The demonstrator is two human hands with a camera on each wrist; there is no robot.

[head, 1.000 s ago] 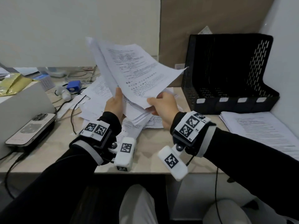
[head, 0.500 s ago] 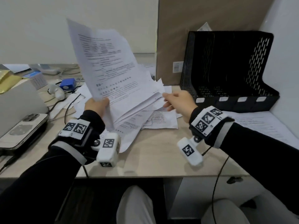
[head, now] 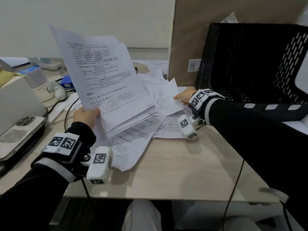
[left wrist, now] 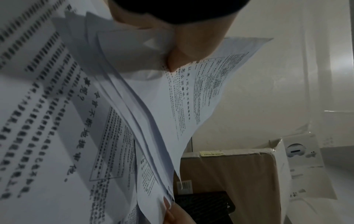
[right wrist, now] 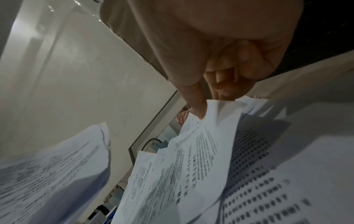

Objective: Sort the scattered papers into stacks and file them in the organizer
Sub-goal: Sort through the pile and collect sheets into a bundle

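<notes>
A phone (head: 20, 132) is seen at the left edge of the counter (head: 183, 172), with a blue box (head: 66, 81) and white cables (head: 55, 92) behind it. A cardboard box (head: 185, 47) is stood against the wall.

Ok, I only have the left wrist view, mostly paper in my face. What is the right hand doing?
Observer: The right hand pinches the corner of a loose sheet on the desk pile, thumb over its edge.
Operator: Is that sheet part of my held stack?
Observer: No. The left hand holds the stack tilted up above the desk; the pinched sheet lies to its right, among the scattered papers.
Operator: Anything filed in the organizer yet?
Observer: The black organizer stands right of the pile; the slots in view look dark, with no paper showing.
</notes>
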